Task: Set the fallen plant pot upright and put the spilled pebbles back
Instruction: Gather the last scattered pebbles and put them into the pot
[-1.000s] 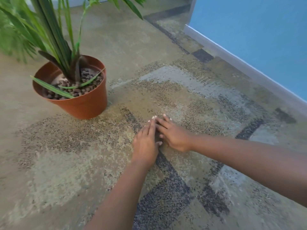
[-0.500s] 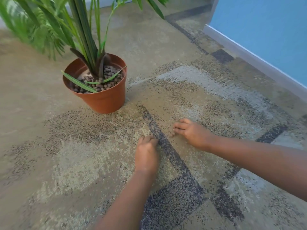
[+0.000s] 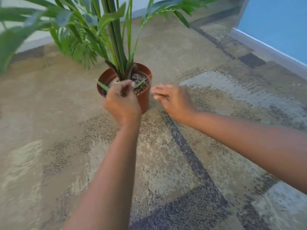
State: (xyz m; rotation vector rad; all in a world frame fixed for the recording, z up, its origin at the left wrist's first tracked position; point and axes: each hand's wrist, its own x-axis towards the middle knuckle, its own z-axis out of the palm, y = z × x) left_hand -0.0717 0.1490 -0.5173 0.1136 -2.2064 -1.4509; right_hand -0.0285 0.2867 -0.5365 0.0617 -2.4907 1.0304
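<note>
The terracotta plant pot (image 3: pixel 144 100) stands upright on the patterned carpet, with a green palm (image 3: pixel 116 47) rising from it. Brown pebbles (image 3: pixel 140 83) fill the right side of the pot. My left hand (image 3: pixel 122 102) hovers over the pot's near rim with its fingers curled in, as if round a handful; what it holds is hidden. My right hand (image 3: pixel 172 100) is just right of the pot, blurred, its fingers stretched out toward the pot wall and holding nothing. A couple of small loose pebbles (image 3: pixel 209 151) lie on the carpet below my right forearm.
A blue wall (image 3: pixel 274 22) with a pale skirting board (image 3: pixel 265 50) runs along the right. Palm fronds (image 3: pixel 33 30) spread over the upper left, in front of a white wall. Carpet stretches all around the pot.
Both hands have lifted off the carpet and gone up to the pot. The left hand, curled since half a second ago, is now over the rim. The view has tilted toward the plant.
</note>
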